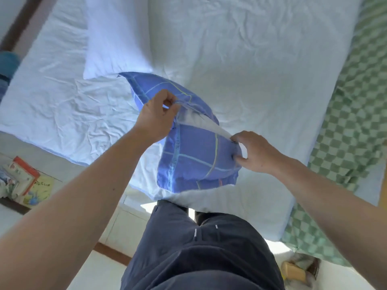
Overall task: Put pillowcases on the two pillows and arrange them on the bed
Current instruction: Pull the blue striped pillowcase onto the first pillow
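Note:
A pillow in a blue checked pillowcase point(194, 155) is held up over the near edge of the bed point(261, 70). White pillow filling point(199, 119) shows through the open end between my hands. My left hand point(157, 116) pinches the upper edge of the case opening. My right hand point(254, 152) grips the case's right corner at the opening. A second pillow point(117, 38), bare and white, lies on the bed beyond, at the upper left.
A green checked blanket point(351, 122) hangs along the bed's right side. Books point(25, 181) lie on a low surface at the left. A small box point(295, 271) sits on the floor at the lower right. My legs stand against the bed's near edge.

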